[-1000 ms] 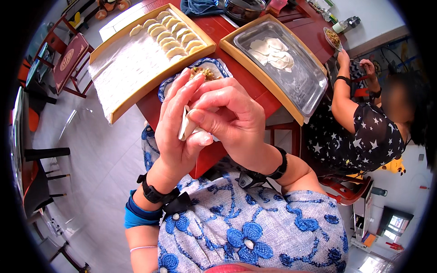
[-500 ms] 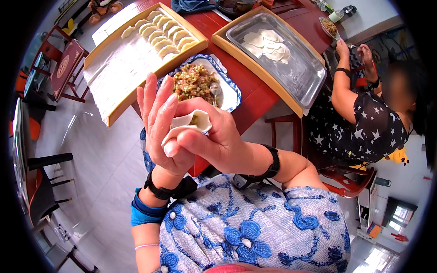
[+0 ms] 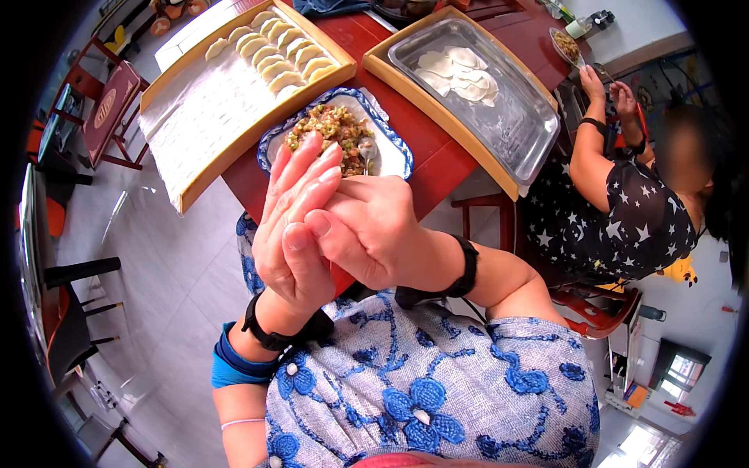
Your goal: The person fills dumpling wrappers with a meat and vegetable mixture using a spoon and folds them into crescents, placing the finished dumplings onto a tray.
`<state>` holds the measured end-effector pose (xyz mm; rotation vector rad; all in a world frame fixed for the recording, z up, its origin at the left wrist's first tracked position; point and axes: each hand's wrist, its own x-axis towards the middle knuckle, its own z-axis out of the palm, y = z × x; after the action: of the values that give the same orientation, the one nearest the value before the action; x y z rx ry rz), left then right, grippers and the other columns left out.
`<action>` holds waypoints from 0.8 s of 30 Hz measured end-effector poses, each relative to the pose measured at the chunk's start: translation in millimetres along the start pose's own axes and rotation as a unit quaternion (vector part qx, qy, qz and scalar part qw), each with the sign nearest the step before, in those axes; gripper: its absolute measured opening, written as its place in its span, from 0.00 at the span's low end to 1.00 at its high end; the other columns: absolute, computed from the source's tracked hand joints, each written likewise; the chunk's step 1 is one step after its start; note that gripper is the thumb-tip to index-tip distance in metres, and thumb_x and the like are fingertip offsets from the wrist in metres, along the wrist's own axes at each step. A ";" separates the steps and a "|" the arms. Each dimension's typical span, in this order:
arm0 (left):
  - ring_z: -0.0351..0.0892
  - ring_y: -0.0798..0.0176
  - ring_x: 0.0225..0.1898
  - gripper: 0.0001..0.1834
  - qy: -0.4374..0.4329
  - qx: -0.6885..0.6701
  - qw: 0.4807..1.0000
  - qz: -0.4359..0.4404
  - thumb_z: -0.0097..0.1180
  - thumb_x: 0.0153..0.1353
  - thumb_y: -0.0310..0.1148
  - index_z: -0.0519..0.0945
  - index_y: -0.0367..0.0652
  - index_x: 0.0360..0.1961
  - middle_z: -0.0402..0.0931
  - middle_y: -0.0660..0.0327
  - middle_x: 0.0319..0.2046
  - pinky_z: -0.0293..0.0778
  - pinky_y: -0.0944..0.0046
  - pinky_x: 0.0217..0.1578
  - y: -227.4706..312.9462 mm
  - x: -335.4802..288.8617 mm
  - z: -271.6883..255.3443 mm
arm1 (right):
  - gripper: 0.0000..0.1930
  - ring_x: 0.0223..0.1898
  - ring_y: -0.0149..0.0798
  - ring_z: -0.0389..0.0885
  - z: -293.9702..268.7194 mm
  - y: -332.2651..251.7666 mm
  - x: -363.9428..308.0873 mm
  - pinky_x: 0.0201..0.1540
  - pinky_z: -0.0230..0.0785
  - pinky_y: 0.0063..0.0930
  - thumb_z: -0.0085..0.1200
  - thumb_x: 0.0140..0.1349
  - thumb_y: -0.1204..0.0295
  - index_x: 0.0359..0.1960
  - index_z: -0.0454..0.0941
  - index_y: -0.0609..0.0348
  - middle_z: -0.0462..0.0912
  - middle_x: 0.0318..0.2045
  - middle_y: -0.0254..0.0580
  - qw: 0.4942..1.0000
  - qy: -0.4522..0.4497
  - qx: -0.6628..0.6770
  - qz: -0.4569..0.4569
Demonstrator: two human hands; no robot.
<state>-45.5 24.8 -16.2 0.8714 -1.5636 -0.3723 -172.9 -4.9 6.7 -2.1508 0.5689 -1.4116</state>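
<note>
My left hand (image 3: 292, 242) and my right hand (image 3: 378, 230) are pressed together in front of my chest, closed round a filled dumpling wrapper that they now hide. The left fingers lie long and close together, pointing away from me. Curled against them are the right fingers, with both thumbs side by side on the near side. Just beyond the hands sits a blue-and-white dish (image 3: 398, 156) of chopped meat-and-vegetable filling (image 3: 331, 129), a metal spoon (image 3: 367, 154) resting in it.
At the far left a wooden tray (image 3: 187, 144) lined with white cloth holds rows of folded dumplings (image 3: 285, 51). A metal tray (image 3: 515, 140) with round wrappers (image 3: 460, 74) lies to the right, on a wooden board. A co-worker (image 3: 616, 179) sits at the right by a filling plate (image 3: 563, 47).
My hands have closed together over the dumpling wrapper, which showed partly open between them before. My right hand has turned so its knuckles cover it.
</note>
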 end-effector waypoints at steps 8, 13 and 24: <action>0.69 0.43 0.63 0.27 0.044 0.080 0.996 0.006 0.28 0.75 0.41 0.80 0.34 0.46 0.80 0.48 0.51 0.51 0.42 0.68 -19.5 3.8 -4.2 | 0.15 0.29 0.44 0.81 11.8 17.0 1.7 0.34 0.74 0.33 0.46 0.69 0.64 0.34 0.78 0.64 0.80 0.28 0.47 0.995 -0.045 0.054 0.073; 0.52 0.44 0.72 0.46 -0.070 0.335 0.938 0.058 0.41 0.60 0.68 0.71 0.36 0.62 0.70 0.54 0.62 0.43 0.42 0.70 -27.1 20.9 -29.5 | 0.35 0.46 0.30 0.75 13.6 11.8 4.3 0.49 0.69 0.25 0.26 0.72 0.41 0.58 0.67 0.60 0.76 0.46 0.40 0.672 -0.027 0.611 0.417; 0.66 0.43 0.65 0.22 -0.131 0.128 0.983 0.033 0.64 0.55 0.35 0.80 0.41 0.52 0.78 0.53 0.54 0.56 0.43 0.67 -20.3 10.7 -31.7 | 0.31 0.55 0.29 0.73 4.5 9.2 2.1 0.54 0.69 0.23 0.26 0.73 0.44 0.61 0.65 0.56 0.75 0.52 0.37 0.650 0.024 0.650 0.393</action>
<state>-8.7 11.4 -16.1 0.9949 -1.9087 -0.2486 -168.6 -12.5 1.1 -0.5346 0.2410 -0.8210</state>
